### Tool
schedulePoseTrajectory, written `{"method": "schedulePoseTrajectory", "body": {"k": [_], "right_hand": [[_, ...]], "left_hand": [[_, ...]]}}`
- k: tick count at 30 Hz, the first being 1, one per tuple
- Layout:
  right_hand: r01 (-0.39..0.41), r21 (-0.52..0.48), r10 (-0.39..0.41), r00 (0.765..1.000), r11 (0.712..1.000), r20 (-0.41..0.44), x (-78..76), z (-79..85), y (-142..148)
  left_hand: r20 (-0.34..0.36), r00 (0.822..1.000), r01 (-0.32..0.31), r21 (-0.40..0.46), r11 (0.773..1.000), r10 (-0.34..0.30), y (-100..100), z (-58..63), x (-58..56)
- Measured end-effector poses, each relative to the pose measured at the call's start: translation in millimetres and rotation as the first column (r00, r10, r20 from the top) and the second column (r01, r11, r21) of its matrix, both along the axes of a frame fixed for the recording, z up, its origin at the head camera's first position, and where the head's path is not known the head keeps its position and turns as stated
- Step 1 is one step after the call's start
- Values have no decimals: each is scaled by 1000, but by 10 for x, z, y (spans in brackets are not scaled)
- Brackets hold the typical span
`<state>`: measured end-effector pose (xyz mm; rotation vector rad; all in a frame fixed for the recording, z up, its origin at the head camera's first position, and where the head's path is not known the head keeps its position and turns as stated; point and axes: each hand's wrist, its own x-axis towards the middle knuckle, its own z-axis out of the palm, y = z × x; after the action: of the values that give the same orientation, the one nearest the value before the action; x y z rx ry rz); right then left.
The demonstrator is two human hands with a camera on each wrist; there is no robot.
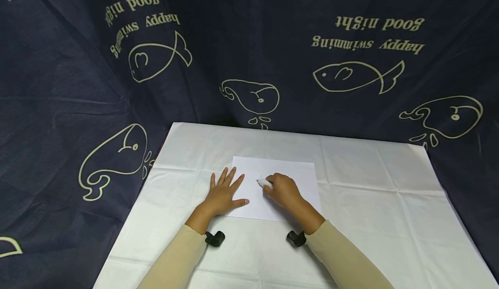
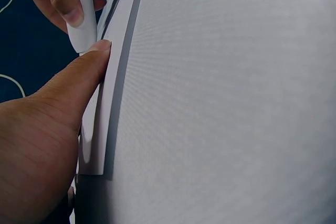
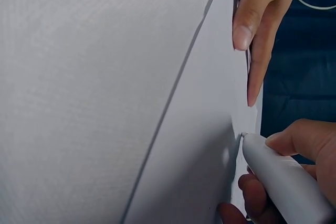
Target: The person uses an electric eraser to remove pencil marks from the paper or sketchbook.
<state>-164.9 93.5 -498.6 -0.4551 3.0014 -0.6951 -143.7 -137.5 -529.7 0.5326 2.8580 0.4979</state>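
A white sheet of paper (image 1: 288, 185) lies on the cloth-covered table. My left hand (image 1: 221, 197) rests with spread, straight fingers over the sheet's left edge; its thumb shows on the paper in the left wrist view. In my right hand (image 1: 286, 191) I grip a thick white pen (image 3: 283, 177) between thumb and curled fingers. The pen tapers to a small tip, which meets the paper near the middle of the sheet, pointing left toward the left hand. A very faint mark shows by the tip in the head view.
The white tablecloth (image 1: 362, 211) has fold creases and reaches round the sheet on all sides. Behind the table hangs a dark blue curtain (image 1: 296, 3) printed with fish and whales. Each wrist carries a small black camera (image 1: 215, 238).
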Motion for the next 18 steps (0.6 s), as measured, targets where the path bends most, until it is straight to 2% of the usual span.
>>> {"method": "schedulePoseTrajectory", "body": {"k": [12,18], "right_hand": [[4,3,-4,1000,1000,-16,-3,6,14],[0,0,0,1000,1000,3,2,21,7]], "left_hand": [[-4,1000,-1,-9,1000,0,7,-8,-10],[-3,1000,-2,0,1000,2,2,2,0]]}}
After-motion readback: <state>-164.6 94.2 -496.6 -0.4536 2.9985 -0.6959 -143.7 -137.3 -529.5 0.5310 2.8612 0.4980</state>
